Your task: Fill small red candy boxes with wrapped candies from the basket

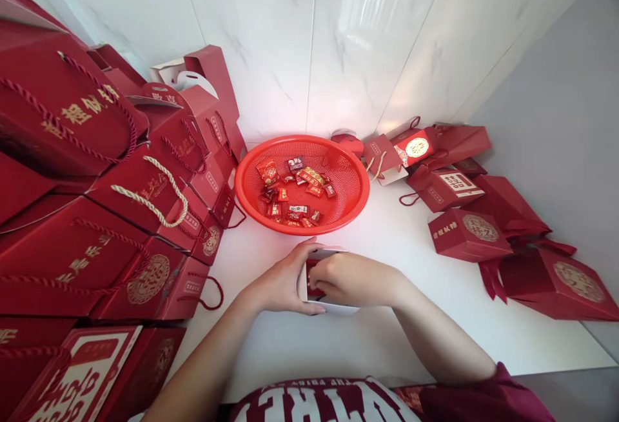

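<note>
My left hand (pixel 283 281) is wrapped round the left side of a small open gift box (pixel 336 308), thumb and fingers on opposite edges. The box has white inner flaps, and something red shows inside it. My right hand (pixel 355 278) reaches into the opening with its fingers curled; what they hold, if anything, is hidden. Just beyond the box stands a red plastic mesh basket (pixel 302 230). Several wrapped candies (pixel 297 210) in red, yellow and dark wrappers lie loose on its bottom.
Red gift boxes (pixel 113 215) with rope handles are stacked high along the left side. More red boxes (pixel 469 235), some with ribbons, stand at the right on the white table (pixel 401 338). A white tiled wall (pixel 271 41) rises behind the basket.
</note>
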The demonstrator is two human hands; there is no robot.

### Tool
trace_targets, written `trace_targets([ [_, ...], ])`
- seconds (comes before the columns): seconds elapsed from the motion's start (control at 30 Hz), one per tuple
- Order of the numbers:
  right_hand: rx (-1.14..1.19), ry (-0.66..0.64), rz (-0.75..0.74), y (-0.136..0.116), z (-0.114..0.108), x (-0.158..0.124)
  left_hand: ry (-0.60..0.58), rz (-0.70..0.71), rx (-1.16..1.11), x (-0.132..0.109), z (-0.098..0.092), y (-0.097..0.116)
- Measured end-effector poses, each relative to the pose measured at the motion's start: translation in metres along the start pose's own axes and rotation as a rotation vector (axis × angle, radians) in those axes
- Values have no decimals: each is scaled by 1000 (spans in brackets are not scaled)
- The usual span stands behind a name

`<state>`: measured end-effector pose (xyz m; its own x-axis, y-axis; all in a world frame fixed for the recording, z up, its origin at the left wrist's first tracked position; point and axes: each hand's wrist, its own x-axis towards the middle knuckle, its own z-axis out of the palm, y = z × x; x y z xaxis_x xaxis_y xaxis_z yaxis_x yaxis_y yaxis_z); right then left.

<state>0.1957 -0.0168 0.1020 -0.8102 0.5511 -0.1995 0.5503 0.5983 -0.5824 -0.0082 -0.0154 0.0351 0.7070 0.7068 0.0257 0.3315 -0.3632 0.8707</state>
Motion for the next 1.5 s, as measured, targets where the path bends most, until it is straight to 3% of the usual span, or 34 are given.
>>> trace_targets([
  [0.2, 158, 211, -97, 3, -41, -4, 12, -20, 33, -2, 2, -1],
  [0.33, 13, 295, -86, 13, -73, 28, 4, -57, 15, -6, -3, 3],
  [0.47, -435, 286, 59, 23, -92, 93, 5, -117, 18, -12, -13, 7],
  [0.67, -552, 140, 82, 32, -95, 189, 6, -116, -14, -16, -19, 15],
  [0.77, -556, 33, 125, 33, -91, 216, 27, -111, -17, -17, -18, 16],
  [0.9, -533, -29, 205, 39, -83, 229, 28, -119, 0, -18, -19, 14],
  [1.03, -502, 50, 248, 48, -89, 215, 16, -90, -46, -16, -18, 15],
  [1.13, -471, 200, 273, 51, -99, 185, 20, -54, -92, -12, -18, 16],
  [1.3, -357, 407, 265, 40, -86, 98, -3, -47, -107, -7, -17, 12],
  [1.37, -125, 583, 150, 31, -72, 58, -15, -43, -112, -6, -17, 9],
  [1.5, 240, 563, 49, 14, -51, -4, -18, -30, -102, -3, -15, 2],
])
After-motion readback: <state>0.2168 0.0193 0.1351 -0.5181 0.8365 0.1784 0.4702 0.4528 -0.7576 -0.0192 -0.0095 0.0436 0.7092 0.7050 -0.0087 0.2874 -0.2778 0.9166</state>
